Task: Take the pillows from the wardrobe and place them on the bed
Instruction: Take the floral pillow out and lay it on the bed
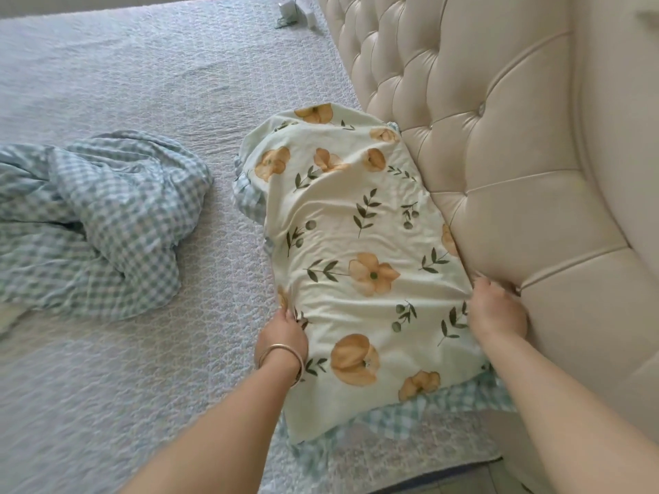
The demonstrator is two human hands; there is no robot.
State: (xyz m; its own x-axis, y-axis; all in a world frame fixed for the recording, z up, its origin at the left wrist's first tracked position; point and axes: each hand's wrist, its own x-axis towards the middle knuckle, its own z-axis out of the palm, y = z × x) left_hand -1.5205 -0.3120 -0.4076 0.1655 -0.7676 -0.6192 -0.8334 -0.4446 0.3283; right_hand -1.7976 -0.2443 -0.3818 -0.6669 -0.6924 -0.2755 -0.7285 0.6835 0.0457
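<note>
A pillow in a cream cover with orange flowers and green leaves lies on the bed, its long side against the tufted headboard. A blue checked edge shows underneath it at both ends. My left hand, with a gold bangle on the wrist, grips the pillow's left edge. My right hand holds the right edge, wedged between pillow and headboard. Whether a second pillow lies beneath is unclear.
A beige tufted headboard runs along the right. A crumpled blue-and-white checked blanket lies on the grey quilted bedspread at the left. Small white objects sit at the far end of the bed. Floor shows at the bottom right.
</note>
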